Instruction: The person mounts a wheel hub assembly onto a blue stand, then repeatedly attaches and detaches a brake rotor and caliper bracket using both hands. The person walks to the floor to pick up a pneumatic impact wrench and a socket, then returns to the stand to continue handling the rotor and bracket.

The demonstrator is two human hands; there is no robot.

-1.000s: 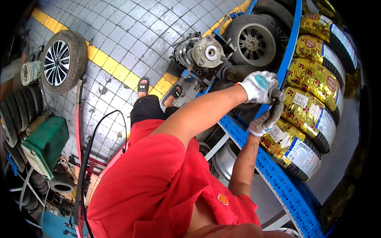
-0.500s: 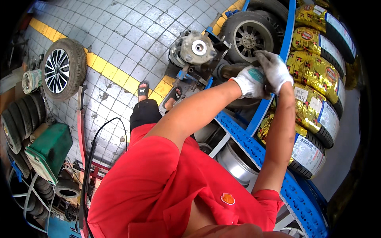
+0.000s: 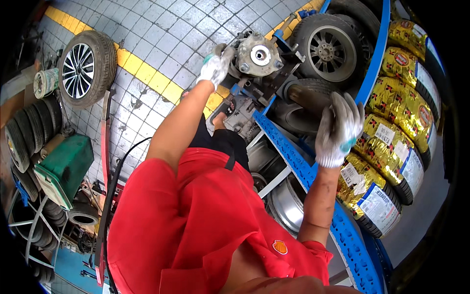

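Observation:
My left hand [image 3: 215, 66], in a white and green work glove, reaches out to the left side of a grey metal hub unit [image 3: 259, 55] with a round flange and bolts. Its fingers curl against the unit's edge, and whether they grip it is unclear. My right hand [image 3: 338, 130], gloved the same way, is raised with fingers spread and nothing in it. It hovers in front of a blue perforated rack rail [image 3: 293, 157] and a dark tyre [image 3: 303, 110]. My red shirt fills the lower middle.
Gold-wrapped tyres [image 3: 396, 142] line the blue rack on the right. A wheel with an alloy rim [image 3: 325, 49] lies beyond the hub unit, another [image 3: 83, 68] on the tiled floor at left. A green box [image 3: 66, 169], stacked tyres and a black hose [image 3: 115, 181] are at lower left.
Both hands left the blue rack upright where they were together. My left hand swung left to the hub unit; my right hand dropped lower and opened its fingers.

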